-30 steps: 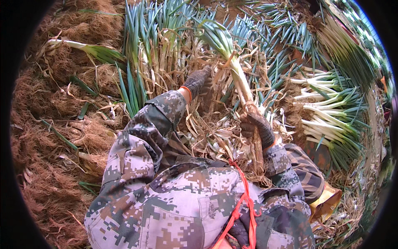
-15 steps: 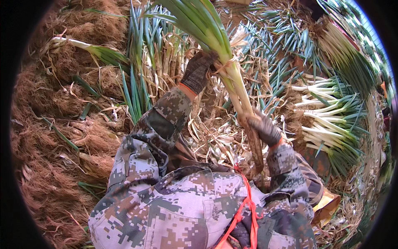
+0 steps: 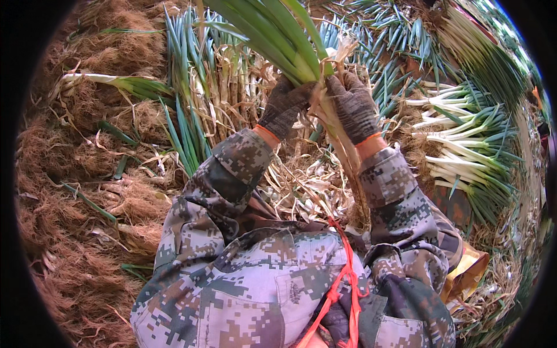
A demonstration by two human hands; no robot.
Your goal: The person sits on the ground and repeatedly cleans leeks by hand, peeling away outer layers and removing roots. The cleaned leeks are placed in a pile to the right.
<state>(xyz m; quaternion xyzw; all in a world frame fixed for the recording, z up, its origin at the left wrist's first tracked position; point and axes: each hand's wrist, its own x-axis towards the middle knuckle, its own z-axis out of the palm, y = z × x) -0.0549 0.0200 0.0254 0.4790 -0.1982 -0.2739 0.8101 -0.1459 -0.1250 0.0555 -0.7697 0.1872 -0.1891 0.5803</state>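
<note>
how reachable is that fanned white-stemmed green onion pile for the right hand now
Probably yes, once the dark-gloved right hand releases the thick green-leaved stalk: the pile lies to its right, with no solid barrier apparent between.

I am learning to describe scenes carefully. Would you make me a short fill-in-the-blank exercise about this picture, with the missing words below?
1. The left grip and the right grip are each covered by a dark knitted ____.
2. The long leaves of the held plant are coloured ____.
3. The heap of brown roots fills the ____ side of the picture.
4. The stems of the row of peeled plants are mostly ____.

Missing words: glove; green; left; white.
</note>
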